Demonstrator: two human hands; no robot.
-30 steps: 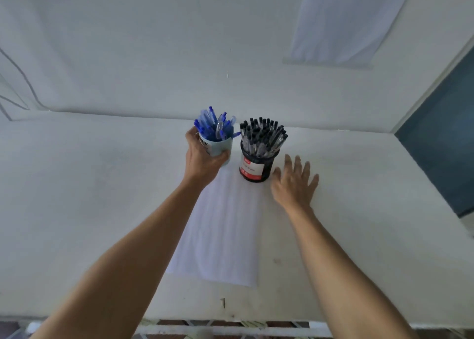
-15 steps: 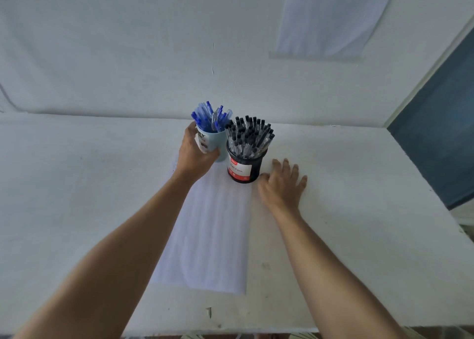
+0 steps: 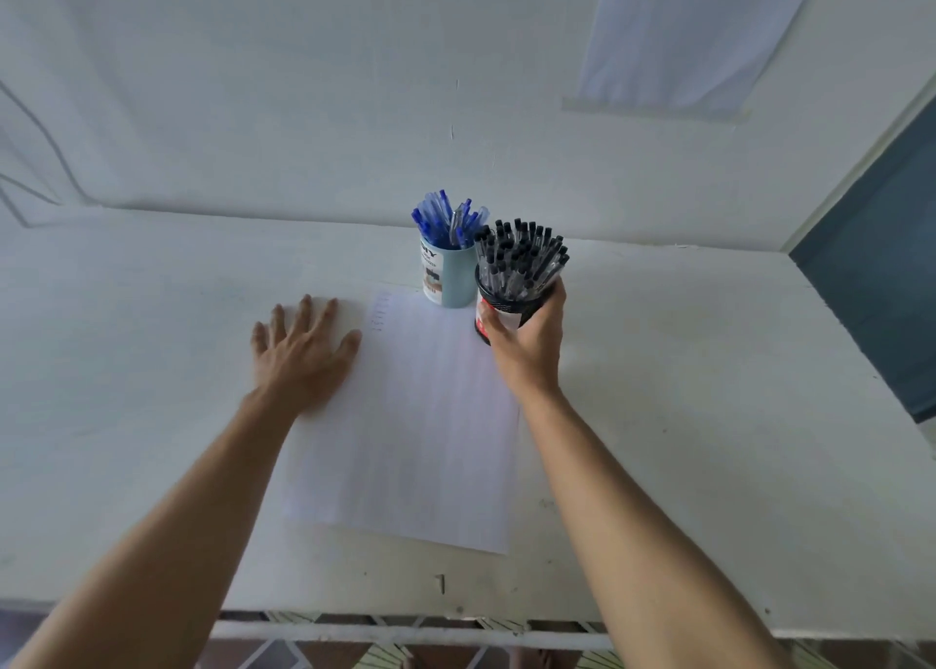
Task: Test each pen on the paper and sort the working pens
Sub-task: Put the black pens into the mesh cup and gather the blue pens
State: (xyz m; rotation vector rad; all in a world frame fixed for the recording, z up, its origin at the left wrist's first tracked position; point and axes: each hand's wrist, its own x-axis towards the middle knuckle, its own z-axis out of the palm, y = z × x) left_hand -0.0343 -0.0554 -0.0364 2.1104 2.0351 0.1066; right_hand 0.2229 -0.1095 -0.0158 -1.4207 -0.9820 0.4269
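The black pens [image 3: 521, 258] stand packed in a black holder [image 3: 487, 291] at the far right corner of the paper [image 3: 420, 415], just beside a light-blue cup [image 3: 456, 283] of blue pens [image 3: 445, 218]. The right hand [image 3: 527, 344] wraps its thumb and fingers round the holder. The holder probably needs setting off the sheet, so lift it upright rather than drag it. The left hand [image 3: 299, 354], flat with fingers spread at the sheet's left edge on the surface [image 3: 709, 415], can press down to steady the paper.

right hand [image 3: 527, 347] grips the black pen cup [image 3: 506, 309]; left hand [image 3: 299, 352] lies flat at the paper's [image 3: 420, 425] edge.
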